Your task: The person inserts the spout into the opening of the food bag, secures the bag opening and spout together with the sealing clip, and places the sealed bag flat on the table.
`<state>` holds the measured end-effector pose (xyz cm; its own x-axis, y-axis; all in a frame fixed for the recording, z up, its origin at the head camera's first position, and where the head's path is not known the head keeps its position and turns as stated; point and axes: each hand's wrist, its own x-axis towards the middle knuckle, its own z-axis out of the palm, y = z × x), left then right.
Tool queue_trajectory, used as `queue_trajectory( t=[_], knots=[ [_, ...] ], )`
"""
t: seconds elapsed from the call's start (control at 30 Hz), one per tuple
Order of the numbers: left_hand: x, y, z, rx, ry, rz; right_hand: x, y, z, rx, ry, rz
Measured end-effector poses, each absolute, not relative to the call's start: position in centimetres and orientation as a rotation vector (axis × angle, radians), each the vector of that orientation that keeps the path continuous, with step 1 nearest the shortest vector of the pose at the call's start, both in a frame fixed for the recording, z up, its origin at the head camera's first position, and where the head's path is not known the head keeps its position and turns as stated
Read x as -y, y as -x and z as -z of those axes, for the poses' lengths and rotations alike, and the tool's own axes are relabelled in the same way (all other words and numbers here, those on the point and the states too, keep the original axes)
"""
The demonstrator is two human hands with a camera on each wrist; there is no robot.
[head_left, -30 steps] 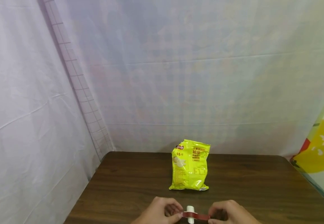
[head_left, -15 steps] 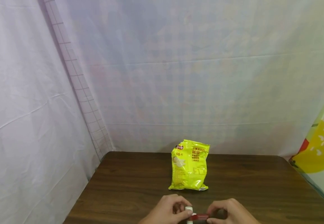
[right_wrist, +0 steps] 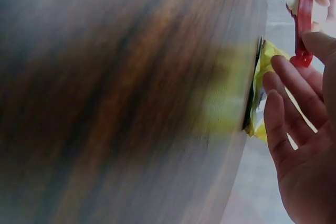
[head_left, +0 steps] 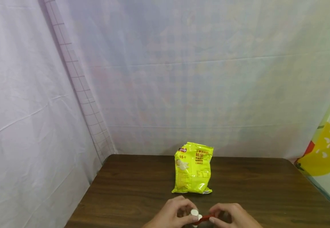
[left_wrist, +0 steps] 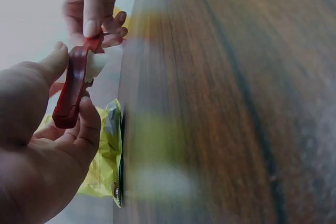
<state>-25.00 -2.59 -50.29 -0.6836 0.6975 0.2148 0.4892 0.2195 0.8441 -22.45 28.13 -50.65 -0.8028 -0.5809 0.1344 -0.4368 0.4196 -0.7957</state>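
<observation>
A red bag clip (head_left: 206, 218) with a white spout (head_left: 194, 212) is held between both hands, low over the front of the table. My left hand (head_left: 174, 212) pinches the clip at its left end beside the spout. At the opposite end, my right hand (head_left: 234, 216) pinches the red bar between thumb and index finger. The left wrist view shows the smooth red back of the clip (left_wrist: 75, 83) slanting between the hands, the spout (left_wrist: 96, 65) jutting toward the table side. A yellow snack bag (head_left: 193, 169) stands upright behind the hands, touched by neither.
The dark wooden table (head_left: 136, 180) reaches back to a pale curtain (head_left: 196, 95). Another white curtain (head_left: 30, 110) hangs along the left. On the right is a white panel with a yellow print (head_left: 321, 155).
My left hand has moved right, and the clip has turned so it looks shorter, with the round end of its spout facing up more. The right hand and snack bag stay nearly in place.
</observation>
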Motion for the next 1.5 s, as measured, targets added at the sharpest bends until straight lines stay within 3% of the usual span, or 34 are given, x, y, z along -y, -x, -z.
queue_trajectory(
  t=[0.5, 0.9, 1.23, 1.5],
  knots=[
    [2.4, 25.1, 50.7, -2.219, -1.069, -1.458, -27.7, 21.8, 50.4, -2.795, 0.832, 0.959],
    [2.2, 24.7, 50.4, -2.239, -1.138, -1.397, -27.9, 21.4, 50.7, -3.090, 1.168, 0.788],
    [2.0, 24.7, 50.2, -2.340, -1.158, -1.365, -27.2, 21.4, 50.3, -3.183, 1.015, 0.699],
    [2.0, 24.8, 50.6, -2.311, -1.148, -1.400, -27.3, 21.4, 49.9, -2.979, 0.857, 0.889]
  ],
)
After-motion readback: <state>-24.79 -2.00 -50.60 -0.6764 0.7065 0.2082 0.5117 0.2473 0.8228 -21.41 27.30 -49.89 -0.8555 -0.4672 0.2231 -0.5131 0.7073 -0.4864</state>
